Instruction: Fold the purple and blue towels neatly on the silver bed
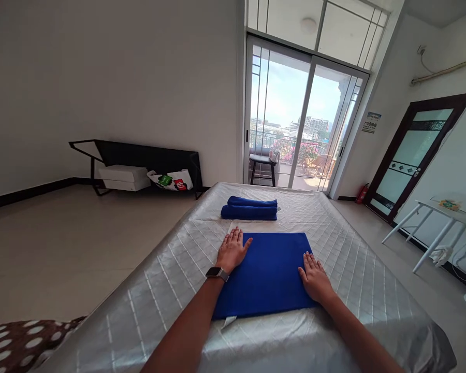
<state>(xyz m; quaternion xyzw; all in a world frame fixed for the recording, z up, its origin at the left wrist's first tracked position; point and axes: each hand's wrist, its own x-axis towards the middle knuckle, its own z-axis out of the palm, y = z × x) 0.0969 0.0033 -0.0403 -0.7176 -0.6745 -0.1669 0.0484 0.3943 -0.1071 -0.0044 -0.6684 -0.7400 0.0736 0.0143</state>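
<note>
A blue cloth (270, 274) lies flat, folded into a rectangle, on the silvery quilted mattress (159, 290), with a white tag at its near left edge. My left hand (233, 250), a watch on its wrist, rests palm down at the cloth's upper left edge, fingers stretched out. On the right edge lies my right hand (314, 275), also flat with its fingers extended. Beyond the cloth, two rolled or folded blue cloths (249, 212) sit side by side, one behind the other.
A black rack (151, 155) with white boxes (124, 177) and a bag (173, 180) stands by the left wall. Glass sliding doors (281, 103) are ahead. At right is a small table (450, 210). Brown polka-dot fabric (27, 342) shows at lower left.
</note>
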